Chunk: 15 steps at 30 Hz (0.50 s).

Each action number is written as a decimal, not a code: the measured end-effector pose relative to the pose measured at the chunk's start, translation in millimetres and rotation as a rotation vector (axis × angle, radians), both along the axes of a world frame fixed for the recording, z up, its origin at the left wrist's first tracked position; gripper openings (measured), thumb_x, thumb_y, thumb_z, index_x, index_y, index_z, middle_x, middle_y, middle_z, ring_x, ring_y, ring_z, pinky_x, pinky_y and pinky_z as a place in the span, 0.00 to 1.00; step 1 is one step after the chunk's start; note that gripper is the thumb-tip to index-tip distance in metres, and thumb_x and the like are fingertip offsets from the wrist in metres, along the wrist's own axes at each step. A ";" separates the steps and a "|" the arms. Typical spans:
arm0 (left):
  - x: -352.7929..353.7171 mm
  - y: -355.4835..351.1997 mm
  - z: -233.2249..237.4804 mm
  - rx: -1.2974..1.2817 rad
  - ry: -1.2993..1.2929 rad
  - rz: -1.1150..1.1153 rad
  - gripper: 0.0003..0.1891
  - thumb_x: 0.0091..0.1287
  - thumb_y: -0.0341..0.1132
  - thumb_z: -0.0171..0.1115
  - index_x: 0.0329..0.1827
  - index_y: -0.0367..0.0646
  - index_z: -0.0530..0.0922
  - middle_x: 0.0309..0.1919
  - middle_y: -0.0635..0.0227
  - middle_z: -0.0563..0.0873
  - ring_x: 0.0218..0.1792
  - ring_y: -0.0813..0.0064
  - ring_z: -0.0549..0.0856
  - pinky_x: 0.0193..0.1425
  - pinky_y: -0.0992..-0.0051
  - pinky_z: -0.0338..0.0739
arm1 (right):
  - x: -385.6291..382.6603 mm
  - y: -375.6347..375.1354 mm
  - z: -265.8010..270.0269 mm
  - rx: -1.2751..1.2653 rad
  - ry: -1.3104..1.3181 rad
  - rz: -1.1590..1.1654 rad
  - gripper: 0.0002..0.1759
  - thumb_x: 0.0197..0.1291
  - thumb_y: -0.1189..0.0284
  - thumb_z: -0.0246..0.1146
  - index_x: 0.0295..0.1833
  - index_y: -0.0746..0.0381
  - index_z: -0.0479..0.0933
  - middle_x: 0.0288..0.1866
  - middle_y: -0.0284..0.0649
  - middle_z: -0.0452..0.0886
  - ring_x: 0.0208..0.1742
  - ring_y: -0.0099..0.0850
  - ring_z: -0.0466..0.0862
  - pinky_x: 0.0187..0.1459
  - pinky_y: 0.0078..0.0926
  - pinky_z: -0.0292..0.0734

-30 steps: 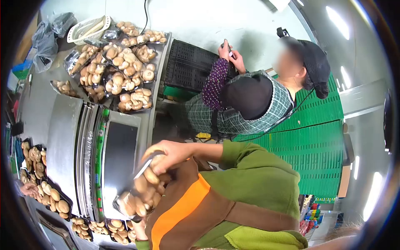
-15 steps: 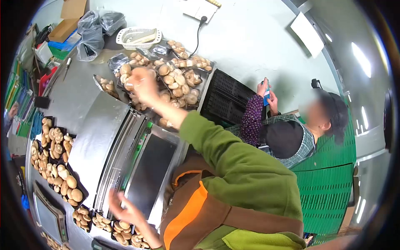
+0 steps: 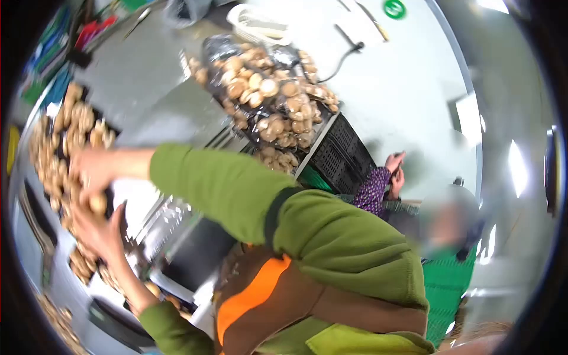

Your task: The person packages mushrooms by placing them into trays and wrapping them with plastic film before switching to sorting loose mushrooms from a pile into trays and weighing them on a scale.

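Note:
Several black trays of brown-capped mushrooms [image 3: 71, 127] line the far left of the metal table. My right hand [image 3: 93, 168] reaches across to these trays, blurred, with its fingers down among the mushrooms; their grip is hidden. Just below it, my left hand [image 3: 97, 234] lies against the same row, its thumb spread away from the fingers. A pale round mushroom [image 3: 97, 204] shows between the two hands. A wrapping machine with a dark plate [image 3: 198, 254] stands under my right forearm. Clear-wrapped packs of mushrooms [image 3: 254, 83] are heaped at the top centre.
A white basket [image 3: 236, 18] sits behind the wrapped packs. Black crates [image 3: 337, 154] stand right of the heap. A co-worker in a purple dotted sleeve [image 3: 373, 192] is beyond them, near green crates [image 3: 444, 284]. A black cable [image 3: 340, 65] hangs at the wall.
My right hand has left the wrapped packs and swung left to the trays of mushrooms. My left hand has moved up and left to the same trays. The camera view has shifted.

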State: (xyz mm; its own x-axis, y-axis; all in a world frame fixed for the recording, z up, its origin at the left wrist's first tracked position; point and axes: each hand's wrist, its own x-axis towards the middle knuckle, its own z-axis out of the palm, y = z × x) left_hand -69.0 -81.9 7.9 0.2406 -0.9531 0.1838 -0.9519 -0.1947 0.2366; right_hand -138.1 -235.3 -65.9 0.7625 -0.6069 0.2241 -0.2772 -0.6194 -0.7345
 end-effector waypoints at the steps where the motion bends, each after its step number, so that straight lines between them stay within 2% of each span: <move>1: 5.3 0.9 -9.5 -0.087 0.060 -0.074 0.55 0.33 0.49 0.81 0.68 0.40 0.62 0.59 0.49 0.74 0.60 0.48 0.71 0.63 0.58 0.66 | -16.9 12.1 3.0 -0.099 -0.037 -0.140 0.32 0.35 0.43 0.69 0.41 0.56 0.83 0.42 0.48 0.81 0.50 0.44 0.77 0.48 0.42 0.74; 2: -4.7 -5.2 8.6 -0.046 0.221 -0.184 0.56 0.32 0.46 0.82 0.68 0.41 0.62 0.57 0.49 0.75 0.59 0.48 0.72 0.63 0.58 0.66 | -37.4 13.9 15.3 -0.022 0.050 -0.177 0.36 0.33 0.40 0.69 0.46 0.54 0.83 0.46 0.46 0.79 0.53 0.44 0.75 0.52 0.42 0.73; 3: -5.9 -9.2 9.2 -0.050 0.299 -0.269 0.57 0.29 0.42 0.83 0.69 0.42 0.62 0.58 0.50 0.73 0.60 0.49 0.71 0.64 0.58 0.65 | -62.6 24.3 27.0 0.003 0.013 -0.247 0.36 0.39 0.40 0.67 0.48 0.56 0.81 0.49 0.46 0.77 0.56 0.44 0.73 0.56 0.41 0.70; 4: -8.5 -5.5 8.4 -0.048 0.268 -0.330 0.59 0.27 0.40 0.83 0.69 0.43 0.61 0.61 0.51 0.70 0.62 0.50 0.69 0.66 0.59 0.64 | -92.5 43.7 69.1 0.083 0.167 -0.338 0.33 0.48 0.42 0.64 0.51 0.56 0.79 0.53 0.49 0.74 0.58 0.45 0.71 0.60 0.40 0.67; 5: -9.9 6.9 6.0 -0.048 0.316 -0.379 0.60 0.25 0.40 0.83 0.69 0.44 0.61 0.64 0.53 0.68 0.63 0.50 0.67 0.67 0.59 0.63 | -107.9 66.1 71.2 -0.020 0.232 -0.436 0.31 0.54 0.44 0.60 0.54 0.57 0.78 0.57 0.51 0.71 0.60 0.46 0.69 0.61 0.38 0.65; 6: -17.5 7.6 9.2 -0.017 0.346 -0.441 0.59 0.24 0.41 0.83 0.69 0.44 0.62 0.64 0.53 0.67 0.64 0.50 0.67 0.68 0.58 0.63 | -130.9 77.4 81.1 0.031 0.263 -0.443 0.30 0.59 0.45 0.57 0.56 0.57 0.76 0.58 0.53 0.69 0.60 0.49 0.70 0.63 0.40 0.65; 7: -23.2 8.1 11.8 0.015 0.374 -0.506 0.59 0.24 0.41 0.83 0.69 0.44 0.63 0.64 0.54 0.67 0.64 0.50 0.66 0.68 0.58 0.62 | -147.7 84.3 88.9 0.023 0.264 -0.436 0.30 0.59 0.45 0.57 0.56 0.57 0.76 0.58 0.53 0.69 0.60 0.49 0.70 0.63 0.40 0.65; 9: -31.1 12.5 18.0 0.072 0.358 -0.574 0.59 0.23 0.43 0.82 0.69 0.45 0.64 0.66 0.54 0.66 0.67 0.50 0.64 0.71 0.57 0.60 | -170.2 95.7 96.8 0.226 0.332 -0.418 0.30 0.63 0.47 0.54 0.61 0.57 0.73 0.60 0.56 0.68 0.62 0.50 0.69 0.65 0.39 0.63; 10: -30.2 14.1 19.1 0.044 0.402 -0.596 0.60 0.24 0.45 0.81 0.69 0.45 0.63 0.67 0.55 0.66 0.68 0.50 0.62 0.71 0.57 0.58 | -175.9 96.8 95.1 0.228 0.335 -0.417 0.30 0.63 0.47 0.54 0.61 0.57 0.73 0.60 0.56 0.68 0.62 0.50 0.69 0.65 0.39 0.63; 11: -28.2 16.2 18.7 0.020 0.446 -0.622 0.60 0.25 0.46 0.81 0.70 0.45 0.62 0.67 0.55 0.66 0.69 0.50 0.61 0.72 0.57 0.57 | -182.2 95.4 93.4 0.269 0.233 -0.339 0.31 0.65 0.48 0.52 0.63 0.58 0.71 0.61 0.55 0.69 0.64 0.49 0.68 0.66 0.38 0.62; 13: -22.3 33.4 25.9 -0.081 0.430 -0.544 0.58 0.30 0.48 0.80 0.71 0.45 0.61 0.68 0.56 0.66 0.72 0.54 0.58 0.74 0.58 0.53 | -199.7 92.8 92.6 0.298 0.132 -0.268 0.31 0.67 0.48 0.50 0.65 0.60 0.69 0.62 0.55 0.69 0.66 0.47 0.68 0.66 0.37 0.61; 15: -4.8 64.3 20.1 -0.244 0.487 -0.347 0.49 0.42 0.44 0.78 0.70 0.44 0.63 0.66 0.56 0.69 0.69 0.56 0.64 0.71 0.60 0.59 | -224.3 95.5 94.0 0.379 -0.002 -0.298 0.33 0.68 0.49 0.50 0.68 0.62 0.66 0.62 0.53 0.71 0.68 0.40 0.67 0.68 0.33 0.60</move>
